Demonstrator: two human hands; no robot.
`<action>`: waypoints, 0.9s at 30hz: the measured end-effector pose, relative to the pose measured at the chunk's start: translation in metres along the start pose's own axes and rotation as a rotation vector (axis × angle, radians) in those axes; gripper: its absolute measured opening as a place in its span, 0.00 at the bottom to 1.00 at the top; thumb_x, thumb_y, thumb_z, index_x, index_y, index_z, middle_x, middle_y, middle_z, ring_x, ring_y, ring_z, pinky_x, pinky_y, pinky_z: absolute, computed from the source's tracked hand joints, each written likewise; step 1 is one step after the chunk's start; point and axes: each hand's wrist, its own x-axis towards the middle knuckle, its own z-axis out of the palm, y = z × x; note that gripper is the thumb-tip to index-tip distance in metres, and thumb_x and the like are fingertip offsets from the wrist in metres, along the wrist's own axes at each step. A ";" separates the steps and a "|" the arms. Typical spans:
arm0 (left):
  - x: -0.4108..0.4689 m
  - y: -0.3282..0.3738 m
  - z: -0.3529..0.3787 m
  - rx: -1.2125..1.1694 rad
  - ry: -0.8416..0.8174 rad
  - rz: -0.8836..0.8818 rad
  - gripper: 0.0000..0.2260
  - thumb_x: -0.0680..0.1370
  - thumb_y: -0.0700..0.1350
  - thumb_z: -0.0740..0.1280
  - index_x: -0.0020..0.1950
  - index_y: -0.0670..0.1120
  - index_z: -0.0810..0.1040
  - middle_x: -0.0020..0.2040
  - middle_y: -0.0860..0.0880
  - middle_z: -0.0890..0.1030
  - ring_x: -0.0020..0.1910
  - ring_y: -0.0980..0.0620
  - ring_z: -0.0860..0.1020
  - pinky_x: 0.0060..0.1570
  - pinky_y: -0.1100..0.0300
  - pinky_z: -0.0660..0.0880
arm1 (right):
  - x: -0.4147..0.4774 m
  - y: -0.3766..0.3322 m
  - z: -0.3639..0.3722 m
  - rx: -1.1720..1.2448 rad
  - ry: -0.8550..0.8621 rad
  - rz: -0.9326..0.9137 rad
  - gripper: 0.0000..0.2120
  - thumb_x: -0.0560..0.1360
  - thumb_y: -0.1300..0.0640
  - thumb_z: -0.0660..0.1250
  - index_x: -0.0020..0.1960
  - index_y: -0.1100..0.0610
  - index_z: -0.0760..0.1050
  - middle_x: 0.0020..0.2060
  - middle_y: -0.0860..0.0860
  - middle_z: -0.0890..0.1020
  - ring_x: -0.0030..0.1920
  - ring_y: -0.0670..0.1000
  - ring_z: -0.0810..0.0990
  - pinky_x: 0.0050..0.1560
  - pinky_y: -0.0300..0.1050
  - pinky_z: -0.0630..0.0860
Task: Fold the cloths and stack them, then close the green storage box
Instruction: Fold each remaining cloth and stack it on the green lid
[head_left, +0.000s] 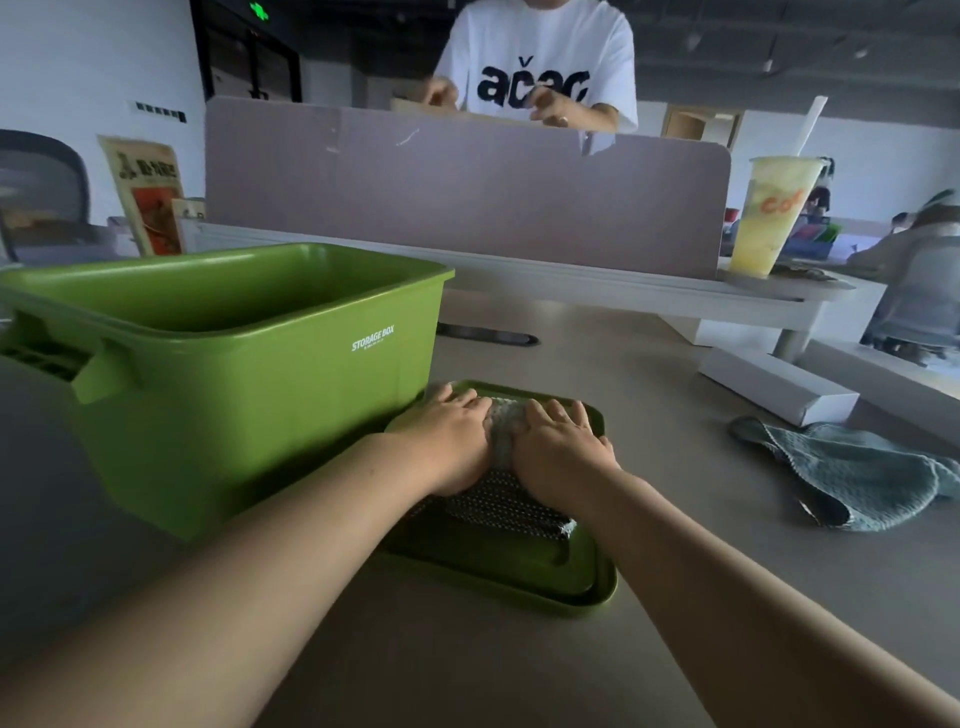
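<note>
Both hands, left (451, 441) and right (558, 447), press flat (fingers spread) on the folded dotted grey cloth (506, 499) atop the green lid (571, 587)

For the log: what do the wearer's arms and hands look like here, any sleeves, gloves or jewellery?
Both forearms are bare up to the frame's bottom edge; no sleeve shows. The left hand and right hand are bare too: no gloves. No watch, bracelet or ring is visible on the wrists or the fingers that show. No tape or markings can be seen either.
</note>
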 end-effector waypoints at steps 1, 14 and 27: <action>-0.002 0.001 0.001 -0.038 0.013 -0.012 0.23 0.84 0.48 0.44 0.78 0.45 0.50 0.79 0.46 0.50 0.78 0.45 0.46 0.75 0.49 0.48 | 0.000 0.000 0.002 0.021 0.001 -0.001 0.29 0.77 0.54 0.55 0.77 0.52 0.52 0.77 0.52 0.51 0.76 0.58 0.44 0.73 0.64 0.52; -0.002 0.006 0.000 -0.074 -0.074 -0.122 0.24 0.84 0.50 0.42 0.78 0.43 0.43 0.79 0.46 0.42 0.78 0.47 0.43 0.76 0.50 0.46 | -0.014 -0.009 -0.006 0.041 -0.021 0.148 0.30 0.80 0.48 0.43 0.78 0.59 0.42 0.78 0.54 0.44 0.77 0.54 0.41 0.73 0.59 0.35; -0.001 0.120 -0.023 0.015 0.081 -0.053 0.30 0.78 0.40 0.56 0.78 0.40 0.49 0.78 0.42 0.51 0.77 0.42 0.50 0.74 0.42 0.48 | -0.062 0.126 -0.018 0.146 0.324 0.471 0.22 0.78 0.51 0.54 0.68 0.60 0.65 0.72 0.59 0.63 0.75 0.60 0.53 0.74 0.58 0.47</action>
